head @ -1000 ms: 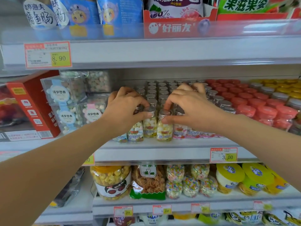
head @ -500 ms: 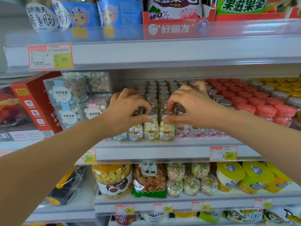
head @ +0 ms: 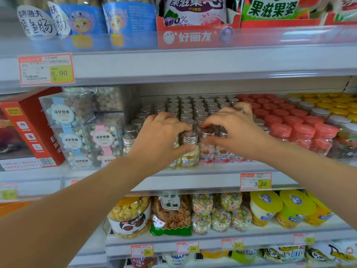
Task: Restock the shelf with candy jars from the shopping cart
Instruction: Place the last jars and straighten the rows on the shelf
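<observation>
two hands work side by side at the front row of the white metal shelf (head: 193,178). the left hand (head: 160,138) curls thumb and fingers round a small clear plastic jar with a silver screw cap and yellow-white candies (head: 190,151), which stands at the shelf's front edge. the right hand (head: 233,132) pinches the neighbouring silver-capped clear jar of pink candies (head: 206,147), thumb in front and fingertips over the cap. the two jars look to be touching. just behind the hands stand packed rows of silver-capped jars (head: 193,107); right of the right hand are red-lidded jars (head: 301,132); left of the left hand, clear cube boxes of pastel candies (head: 77,128). the shopping cart is out of view. to do this well, i judge both jars should be squared label-forward and pressed snug against the rows behind. the hands should then let go one at a time so no neighbour tips.
</observation>
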A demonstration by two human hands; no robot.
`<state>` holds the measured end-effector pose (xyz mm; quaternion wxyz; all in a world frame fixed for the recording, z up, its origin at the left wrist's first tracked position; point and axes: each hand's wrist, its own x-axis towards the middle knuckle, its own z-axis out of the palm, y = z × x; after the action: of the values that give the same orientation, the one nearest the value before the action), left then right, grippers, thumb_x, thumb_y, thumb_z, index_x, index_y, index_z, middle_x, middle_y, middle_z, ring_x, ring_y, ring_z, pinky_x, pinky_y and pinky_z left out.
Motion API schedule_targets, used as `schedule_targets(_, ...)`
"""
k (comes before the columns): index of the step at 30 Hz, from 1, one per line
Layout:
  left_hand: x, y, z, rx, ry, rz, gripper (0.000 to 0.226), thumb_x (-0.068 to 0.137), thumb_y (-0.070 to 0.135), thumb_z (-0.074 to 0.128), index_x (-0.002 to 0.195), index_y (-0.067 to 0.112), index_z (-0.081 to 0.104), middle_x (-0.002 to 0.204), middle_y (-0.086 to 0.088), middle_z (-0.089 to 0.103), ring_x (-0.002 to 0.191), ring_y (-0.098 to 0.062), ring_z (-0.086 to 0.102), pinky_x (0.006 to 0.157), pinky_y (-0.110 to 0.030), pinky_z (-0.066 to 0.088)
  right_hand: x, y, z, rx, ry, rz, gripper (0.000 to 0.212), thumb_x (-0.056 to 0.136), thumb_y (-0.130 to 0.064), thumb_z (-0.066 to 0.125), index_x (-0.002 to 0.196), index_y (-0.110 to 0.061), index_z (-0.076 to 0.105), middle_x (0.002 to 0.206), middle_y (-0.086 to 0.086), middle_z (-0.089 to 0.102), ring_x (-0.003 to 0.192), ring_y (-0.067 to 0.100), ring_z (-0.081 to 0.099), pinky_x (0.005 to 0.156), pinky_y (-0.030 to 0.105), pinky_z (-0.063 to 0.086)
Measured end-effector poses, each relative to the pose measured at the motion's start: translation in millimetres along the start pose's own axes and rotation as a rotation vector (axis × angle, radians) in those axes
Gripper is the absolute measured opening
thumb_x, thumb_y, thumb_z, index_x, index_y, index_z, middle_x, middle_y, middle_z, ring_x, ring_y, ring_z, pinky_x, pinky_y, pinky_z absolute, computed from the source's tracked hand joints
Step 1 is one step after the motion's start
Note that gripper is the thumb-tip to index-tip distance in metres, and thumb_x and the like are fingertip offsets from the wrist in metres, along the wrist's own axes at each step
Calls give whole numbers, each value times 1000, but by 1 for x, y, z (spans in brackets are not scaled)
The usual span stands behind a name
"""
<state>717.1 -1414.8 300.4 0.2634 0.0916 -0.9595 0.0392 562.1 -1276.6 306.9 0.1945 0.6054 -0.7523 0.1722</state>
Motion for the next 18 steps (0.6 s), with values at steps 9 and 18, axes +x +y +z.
schedule_targets(9, 3, 1, -2, -117, -70, -45, 44, 88, 45, 60, 130, 37, 55, 126, 0, 56, 126, -16, 34, 99, -27, 17, -10, 7, -8, 148, -75, -35, 31, 84, -41, 68, 115, -39, 63, 105, -25, 57, 109, -1, 45, 93, 17, 6)
schedule_targets(18, 5, 9, -5, -46, -43, -33, 56, 85, 54, 56, 136, 30, 50, 127, 5, 61, 127, -18, 37, 101, -35, 23, -14, 11, -12, 133, -37, -7, 60, 78, -60, 62, 133, -39, 51, 121, -18, 56, 121, 2, 40, 102, 22, 5)
